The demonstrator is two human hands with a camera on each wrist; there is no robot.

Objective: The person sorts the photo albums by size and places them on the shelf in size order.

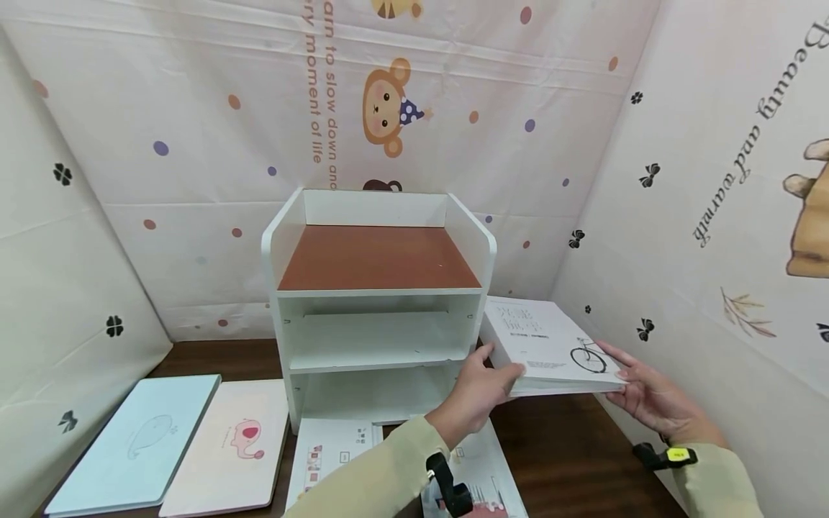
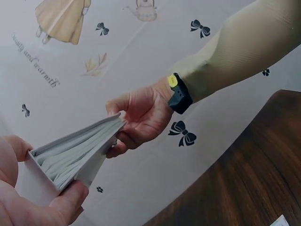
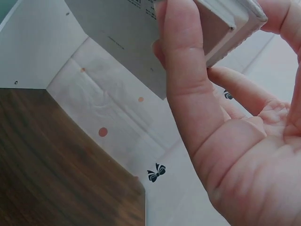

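A thick white book [image 1: 544, 345] with a bicycle drawing on its cover is held up right of a white shelf unit [image 1: 382, 362]. My left hand [image 1: 476, 392] grips its left near corner, by the spine. On the right, my right hand [image 1: 660, 403] pinches the opposite corner between thumb and fingers. The left wrist view shows the book [image 2: 89, 146] end-on, its pages loosely spread between the covers, with the right hand [image 2: 143, 115] at the far corner. In the right wrist view the fingers cover part of the book [image 3: 120, 37].
A light blue notebook [image 1: 139, 439] and a pink notebook [image 1: 229, 439] with an elephant lie left of the shelf. Two white printed books [image 1: 330, 450] [image 1: 486, 460] lie before it, partly behind the left arm. Printed cloth walls [image 1: 453, 165] enclose the dark wooden table [image 1: 576, 453].
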